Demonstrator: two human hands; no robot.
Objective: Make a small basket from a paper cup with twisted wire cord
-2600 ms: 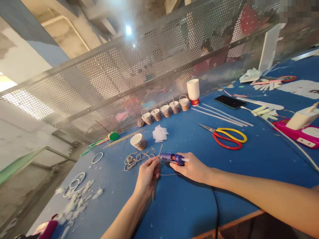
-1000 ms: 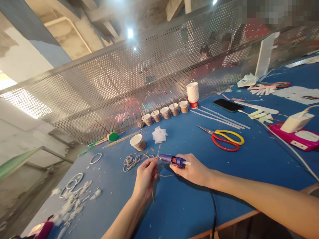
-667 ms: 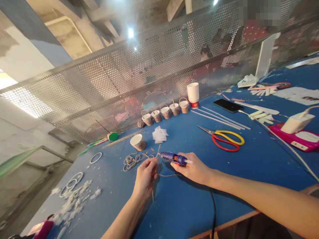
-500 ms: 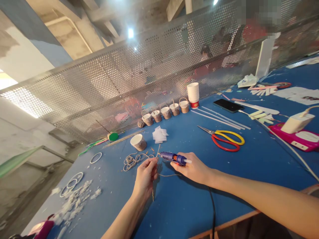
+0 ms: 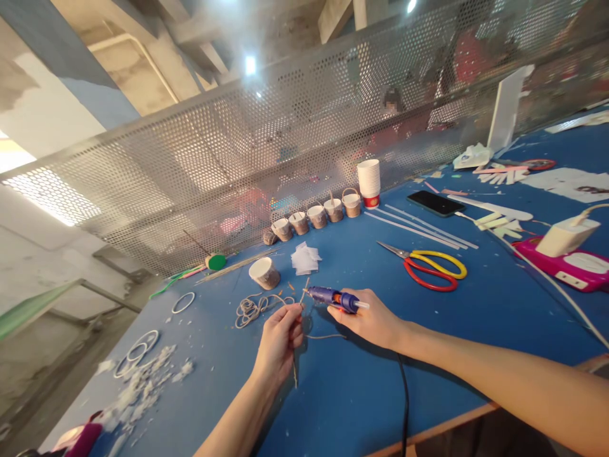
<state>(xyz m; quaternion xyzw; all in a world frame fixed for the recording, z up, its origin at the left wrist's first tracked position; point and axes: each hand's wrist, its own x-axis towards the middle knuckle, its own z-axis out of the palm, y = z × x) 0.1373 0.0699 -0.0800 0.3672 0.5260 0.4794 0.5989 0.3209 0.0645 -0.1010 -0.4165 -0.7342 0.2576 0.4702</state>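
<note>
Left hand pinches twine below its tip, likely to clear the glue gun gripped in right hand.

Glue gun, partly hidden
The right hand covered its handle; the bottom edge cut off the black cord.

Lamp glares overhead; distance seems blurred

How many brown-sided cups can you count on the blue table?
6. Five line up by the mesh screen: leftmost cup, second cup, middle cup, fourth cup and rightmost cup, beside the white cup stack. The nearer cup stands alone, beyond the left hand. No other shows.
</note>
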